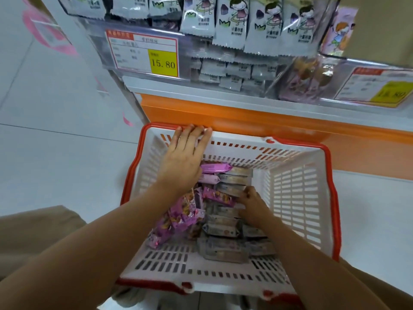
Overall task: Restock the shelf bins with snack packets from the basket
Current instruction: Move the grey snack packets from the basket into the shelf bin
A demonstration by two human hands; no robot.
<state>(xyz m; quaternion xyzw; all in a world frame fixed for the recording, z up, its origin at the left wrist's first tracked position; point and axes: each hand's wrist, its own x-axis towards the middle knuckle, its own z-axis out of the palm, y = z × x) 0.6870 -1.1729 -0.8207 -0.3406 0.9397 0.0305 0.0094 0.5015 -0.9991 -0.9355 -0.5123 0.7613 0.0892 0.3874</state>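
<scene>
- The basket [297,186], white slatted plastic with a red rim, sits on the pale floor [55,153] just before the orange base [245,115] of the shelf
- The left hand [185,157] reaches across the basket with its fingers straight and close together, the fingertips lying on the far rim; it holds nothing
- The right hand [252,204] is down inside the basket, fingers curled over the edge of the grey packets [225,227], which stand stacked in a row along the middle and right of the basket
- The pink packets [178,213] lie in a loose heap in the left part of the basket, touching the grey ones
- Above, the shelf bins [201,63] have clear fronts: the left and middle bins hold white-grey packets [232,25] printed with a cartoon figure, upright and overlapping, and the right bin holds purple packets [301,86]
- A price tag [164,63] reading 15.80 on yellow is fixed to the left bin front; a second tag [388,92] at the right is too blurred to read
- A beige trouser knee [33,231] shows at lower left
</scene>
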